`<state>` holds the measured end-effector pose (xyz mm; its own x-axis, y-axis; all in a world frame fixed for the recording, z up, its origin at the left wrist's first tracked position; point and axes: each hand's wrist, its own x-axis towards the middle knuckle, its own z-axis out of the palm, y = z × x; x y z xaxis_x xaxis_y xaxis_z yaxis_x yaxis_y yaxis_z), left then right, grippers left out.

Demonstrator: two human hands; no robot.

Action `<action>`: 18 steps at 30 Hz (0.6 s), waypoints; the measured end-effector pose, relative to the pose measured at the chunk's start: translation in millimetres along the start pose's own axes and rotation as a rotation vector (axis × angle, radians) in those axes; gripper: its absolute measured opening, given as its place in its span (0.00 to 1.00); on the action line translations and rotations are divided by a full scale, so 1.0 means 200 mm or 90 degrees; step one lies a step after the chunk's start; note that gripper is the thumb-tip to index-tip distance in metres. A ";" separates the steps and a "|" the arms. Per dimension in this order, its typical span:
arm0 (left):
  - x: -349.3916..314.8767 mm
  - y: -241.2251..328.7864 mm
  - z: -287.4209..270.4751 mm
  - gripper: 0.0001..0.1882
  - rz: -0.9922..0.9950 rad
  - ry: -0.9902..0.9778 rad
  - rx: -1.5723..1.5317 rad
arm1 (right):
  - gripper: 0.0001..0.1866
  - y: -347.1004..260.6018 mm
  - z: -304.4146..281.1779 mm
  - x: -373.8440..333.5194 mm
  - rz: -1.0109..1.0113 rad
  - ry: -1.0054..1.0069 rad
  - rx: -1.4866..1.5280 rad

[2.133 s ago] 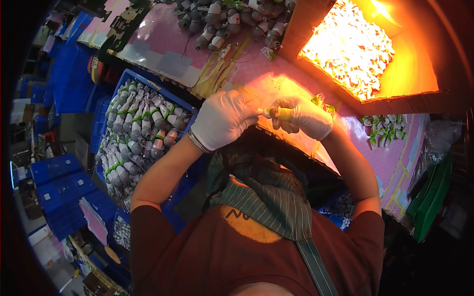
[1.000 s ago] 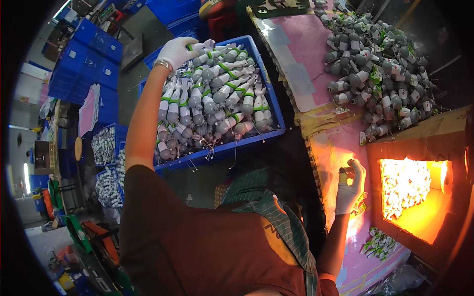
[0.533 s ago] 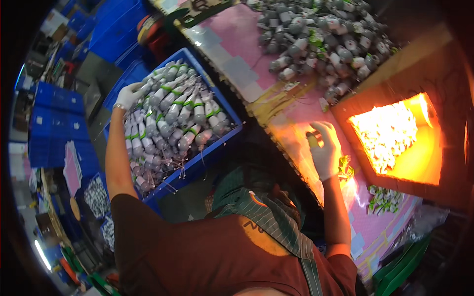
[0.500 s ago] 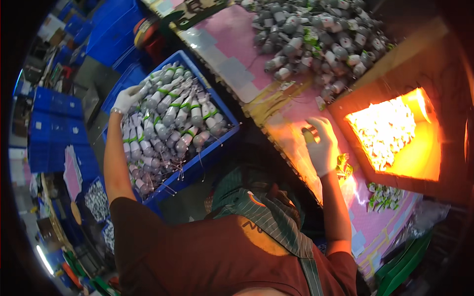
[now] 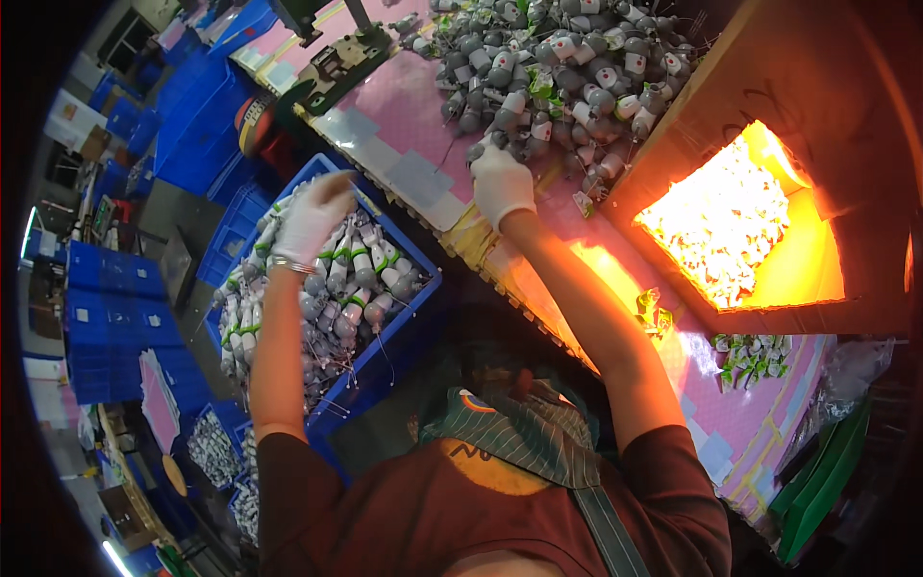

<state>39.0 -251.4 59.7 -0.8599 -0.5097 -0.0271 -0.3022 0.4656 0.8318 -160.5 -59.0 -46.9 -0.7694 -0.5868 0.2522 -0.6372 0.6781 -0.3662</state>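
My left hand (image 5: 308, 223), in a white glove and smeared by motion, hovers over the blue crate (image 5: 404, 226); its fingers are too blurred to read. Filling that crate are grey-and-white bulb-shaped pieces (image 5: 361, 274), many tied in bunches with green bands, thin wires trailing from some. On the table, my gloved right hand (image 5: 502, 188) reaches to the near left edge of a loose pile of similar bulb-shaped pieces (image 5: 567, 72). Its fingers are curled round a grey piece there, mostly hidden by the hand.
Right of the pile stands a cardboard box (image 5: 663, 163) with a brightly lit opening full of small pieces. Green-and-white pieces (image 5: 750, 361) lie on the pink-covered table (image 5: 404, 101). A metal machine (image 5: 341, 67) stands at the far left end; blue crates (image 5: 115, 317) line the left.
My right hand has gone left and farther away, from beside the box to the pile's edge. My left hand has moved right across the crate. The whole view has shifted a little.
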 end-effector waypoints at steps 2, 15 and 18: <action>0.02 0.04 0.21 0.24 -0.106 -0.153 -0.366 | 0.06 -0.04 -0.13 -0.11 -0.130 0.098 0.124; -0.15 0.26 0.95 0.14 -0.280 -0.289 -0.656 | 0.12 0.16 -0.67 -0.69 0.071 -0.062 0.417; -0.28 0.32 0.94 0.14 -0.231 -0.322 -0.499 | 0.13 0.28 -0.54 -0.78 0.267 -0.018 0.628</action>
<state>-8.8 -56.9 10.8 -0.8984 -0.0734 -0.4329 -0.3814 -0.3580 0.8523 -81.4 117.1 -10.6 -0.9095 -0.4085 -0.0775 0.0039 0.1780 -0.9840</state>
